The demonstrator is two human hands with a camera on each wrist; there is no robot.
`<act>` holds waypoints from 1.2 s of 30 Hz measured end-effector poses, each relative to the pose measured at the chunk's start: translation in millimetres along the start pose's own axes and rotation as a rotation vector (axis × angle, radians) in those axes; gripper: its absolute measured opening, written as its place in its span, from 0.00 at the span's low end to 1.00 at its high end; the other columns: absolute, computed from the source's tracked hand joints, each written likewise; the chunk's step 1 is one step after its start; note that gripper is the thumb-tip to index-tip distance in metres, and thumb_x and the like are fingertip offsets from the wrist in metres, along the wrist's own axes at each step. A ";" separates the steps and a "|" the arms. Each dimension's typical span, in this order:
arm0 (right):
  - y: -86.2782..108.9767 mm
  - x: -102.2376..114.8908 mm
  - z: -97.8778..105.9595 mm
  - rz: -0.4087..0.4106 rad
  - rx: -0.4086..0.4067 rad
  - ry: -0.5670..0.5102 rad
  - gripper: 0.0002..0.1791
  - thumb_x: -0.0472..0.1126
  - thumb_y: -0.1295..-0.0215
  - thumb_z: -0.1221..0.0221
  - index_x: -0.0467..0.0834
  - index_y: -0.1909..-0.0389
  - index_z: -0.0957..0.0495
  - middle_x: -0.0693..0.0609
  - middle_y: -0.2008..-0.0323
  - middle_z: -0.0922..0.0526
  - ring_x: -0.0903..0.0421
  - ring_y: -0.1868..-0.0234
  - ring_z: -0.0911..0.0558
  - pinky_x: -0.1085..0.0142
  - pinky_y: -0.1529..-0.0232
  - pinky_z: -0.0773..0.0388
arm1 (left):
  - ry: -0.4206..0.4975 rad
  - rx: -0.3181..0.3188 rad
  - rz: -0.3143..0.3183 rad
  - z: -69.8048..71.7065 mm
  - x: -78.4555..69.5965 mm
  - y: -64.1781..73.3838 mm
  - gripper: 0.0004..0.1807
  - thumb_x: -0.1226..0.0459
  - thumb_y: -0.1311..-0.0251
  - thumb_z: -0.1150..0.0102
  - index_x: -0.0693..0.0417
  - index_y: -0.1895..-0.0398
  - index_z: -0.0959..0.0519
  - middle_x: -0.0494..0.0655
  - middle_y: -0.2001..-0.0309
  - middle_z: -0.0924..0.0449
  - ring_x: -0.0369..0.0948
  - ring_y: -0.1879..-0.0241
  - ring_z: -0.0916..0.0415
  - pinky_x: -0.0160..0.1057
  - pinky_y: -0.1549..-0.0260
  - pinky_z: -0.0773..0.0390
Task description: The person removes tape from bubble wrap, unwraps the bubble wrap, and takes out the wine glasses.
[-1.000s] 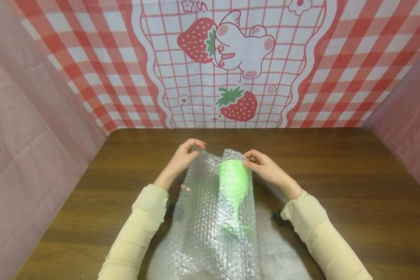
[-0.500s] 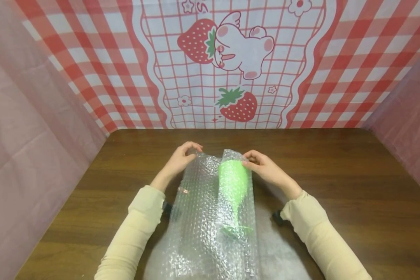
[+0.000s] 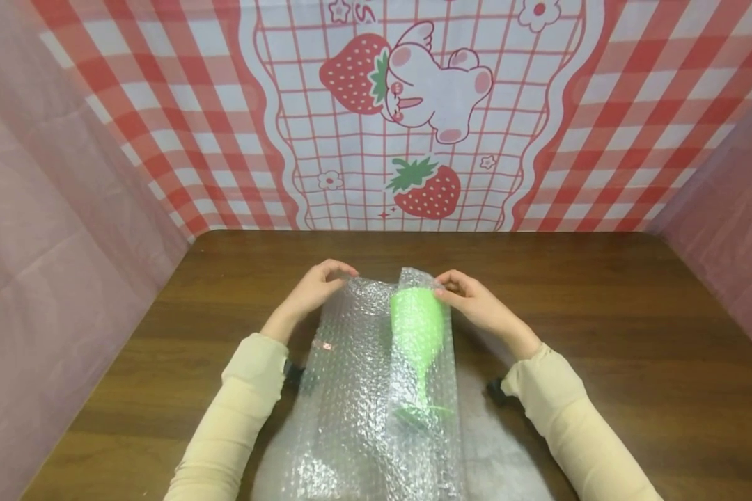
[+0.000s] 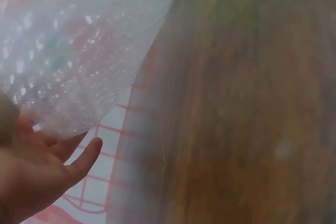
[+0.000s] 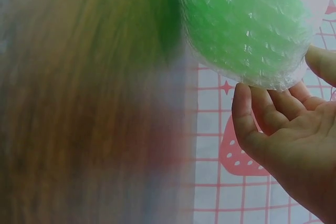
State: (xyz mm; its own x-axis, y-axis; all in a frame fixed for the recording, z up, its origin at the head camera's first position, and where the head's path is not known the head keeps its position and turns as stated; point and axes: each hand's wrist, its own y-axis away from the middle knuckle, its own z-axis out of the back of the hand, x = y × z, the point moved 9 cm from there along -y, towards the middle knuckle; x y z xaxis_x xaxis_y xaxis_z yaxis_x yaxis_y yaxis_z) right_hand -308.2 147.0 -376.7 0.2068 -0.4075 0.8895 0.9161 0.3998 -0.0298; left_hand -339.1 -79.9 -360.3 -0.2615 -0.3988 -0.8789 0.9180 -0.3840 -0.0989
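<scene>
green goblet (image 3: 418, 327): inside bubble wrap (image 3: 351, 369), right side, rim far, foot nearer person | left hand (image 3: 315, 287): pinching bubble wrap's far-left corner | right hand (image 3: 475, 299): gripping bubble wrap by goblet rim | brown table (image 3: 614, 334) below

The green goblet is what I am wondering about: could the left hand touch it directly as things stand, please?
Probably not: bubble wrap covers the green goblet, and the left hand is at the wrap's far left corner, holding its edge.
</scene>
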 end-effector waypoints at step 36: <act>0.9 -0.6 0.2 0.005 0.007 0.014 0.16 0.44 0.33 0.50 0.37 0.52 0.31 0.42 0.57 0.24 0.53 0.56 0.26 0.53 0.51 0.28 | -0.637 0.406 -0.014 -23.5 23.3 17.1 0.33 0.53 0.50 0.38 0.57 0.41 0.32 0.61 0.30 0.58 0.58 0.31 0.61 0.59 0.36 0.57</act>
State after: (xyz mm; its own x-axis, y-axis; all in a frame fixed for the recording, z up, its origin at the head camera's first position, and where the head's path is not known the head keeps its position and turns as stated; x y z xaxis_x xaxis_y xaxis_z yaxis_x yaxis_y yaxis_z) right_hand -307.6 147.8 -377.2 0.2167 -0.4171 0.8827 0.9125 0.4079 -0.0312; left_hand -322.5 -76.3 -393.4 -0.5074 -0.7483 -0.4274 0.7636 -0.6203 0.1795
